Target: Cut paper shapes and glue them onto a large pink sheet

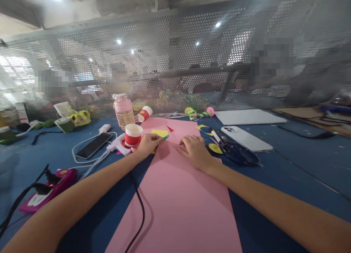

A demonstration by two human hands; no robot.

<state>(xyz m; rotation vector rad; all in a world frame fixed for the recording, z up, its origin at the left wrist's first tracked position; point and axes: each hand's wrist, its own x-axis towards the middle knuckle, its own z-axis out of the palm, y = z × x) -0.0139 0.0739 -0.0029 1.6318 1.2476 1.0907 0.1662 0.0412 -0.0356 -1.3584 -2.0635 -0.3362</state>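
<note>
A long pink sheet of paper (181,205) lies lengthwise on the blue table. Over its left edge is my left hand (149,145), with thumb and fingers closed on a small teal piece (166,137); its kind is unclear. My right hand (196,150) rests on the sheet, thumb pointing left and the other fingers bent over the paper. Just beyond the hands are a yellow piece of paper (159,133) and a small red triangle (170,128). Beside my left hand stands a red and white paper cup (133,135), with a white glue gun (119,144) next to it.
Dark blue scissors (240,152) and a white phone (248,139) lie right. At left are a black phone (94,145) and a purple power strip (52,189). A pink-lidded bottle (123,112) stands behind the cup. A black cable (142,205) crosses the sheet. Perforated metal (170,63) rises behind.
</note>
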